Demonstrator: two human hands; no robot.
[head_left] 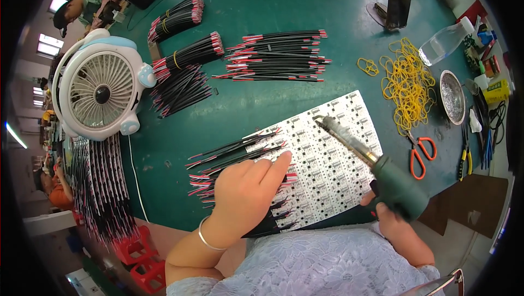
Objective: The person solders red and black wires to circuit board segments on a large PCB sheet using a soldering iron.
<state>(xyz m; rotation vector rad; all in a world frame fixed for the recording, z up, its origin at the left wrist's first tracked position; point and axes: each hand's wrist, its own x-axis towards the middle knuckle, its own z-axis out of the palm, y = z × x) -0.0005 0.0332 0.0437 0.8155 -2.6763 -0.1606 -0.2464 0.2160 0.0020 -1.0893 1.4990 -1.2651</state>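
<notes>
My left hand (248, 189) is closed over a bunch of black wires (201, 183), with the index finger reaching onto a white circuit board panel (349, 126). Red and white wire ends poke out on both sides of this hand; its grip underneath is hidden. More black wires (224, 147) lie along the panel's left edge, above and below the hand. In my right hand (388, 217) is a green soldering gun (401, 187). Its metal tip points up and left, above the panel's upper part.
Black wires (278, 55) and banded bundles (188, 55) lie farther back. A white fan (101, 94) stands at left. On the right are yellow rubber bands (406, 83), orange-handled scissors (419, 157), a metal dish (452, 96), a plastic bottle (445, 43) and pliers (465, 157).
</notes>
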